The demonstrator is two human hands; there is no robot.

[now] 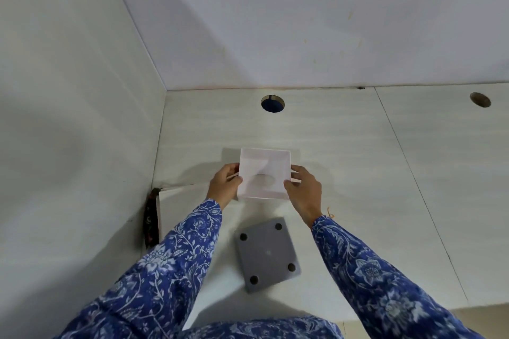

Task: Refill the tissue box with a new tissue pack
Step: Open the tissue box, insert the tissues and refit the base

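Observation:
A white square tissue box shell [264, 162] is upside down in the middle of the view, its open underside toward me. The oval dispensing hole [263, 180] shows in its bottom face, and the inside looks empty. My left hand [224, 183] grips its left wall and my right hand [304, 187] grips its right wall. The grey square base plate [266, 253] of the box lies flat on the white desk [358, 187] nearer to me, with a round dark foot at each corner. No tissue pack is in view.
A white wall rises on the left and another at the back. Two round cable holes [272, 103] [480, 99] pierce the desk's far side. A white slab with a dark patterned edge [165, 201] sits in the left corner. The desk's front edge runs under my sleeves.

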